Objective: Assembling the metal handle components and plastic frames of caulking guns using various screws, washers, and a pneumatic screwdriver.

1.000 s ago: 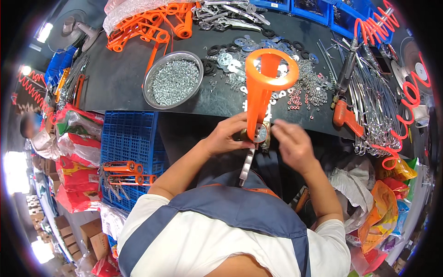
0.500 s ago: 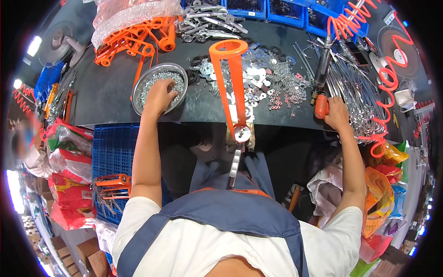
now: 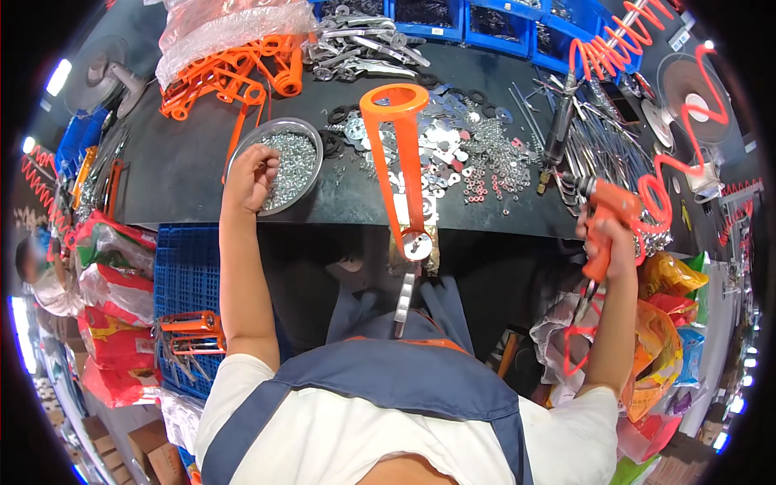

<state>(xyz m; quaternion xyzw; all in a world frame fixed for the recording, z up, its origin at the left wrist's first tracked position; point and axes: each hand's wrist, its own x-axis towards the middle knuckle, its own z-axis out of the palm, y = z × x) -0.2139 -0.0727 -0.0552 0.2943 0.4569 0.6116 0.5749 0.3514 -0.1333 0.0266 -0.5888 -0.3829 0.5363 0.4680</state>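
Note:
My left hand (image 3: 250,176) is over the left rim of a round bowl (image 3: 312,179) full of small silvery screws. Its fingers are curled together, and whatever lies between them is too small to make out. My right hand (image 3: 613,249) grips an orange pistol-shaped air drill (image 3: 602,230), raised off the table at the right, its nose toward the far left. Straight ahead, an orange two-armed frame (image 3: 394,170) with a ring at its far end stands at the table's front edge. A silvery lever (image 3: 406,299) extends from its near end toward my apron. Neither hand touches this frame.
Loose washers and plates (image 3: 440,145), springs and nuts lie right of the frame. More orange frames (image 3: 234,77), metal levers (image 3: 364,48) and blue bins (image 3: 497,28) are farther back. A black tool (image 3: 560,121) on a red coiled hose (image 3: 598,56) hangs beside metal rods (image 3: 598,133).
My right hand has lifted the orange air drill off the table and brought it rightward and nearer. My left hand has moved from inside the bowl to its left rim, fingers curled.

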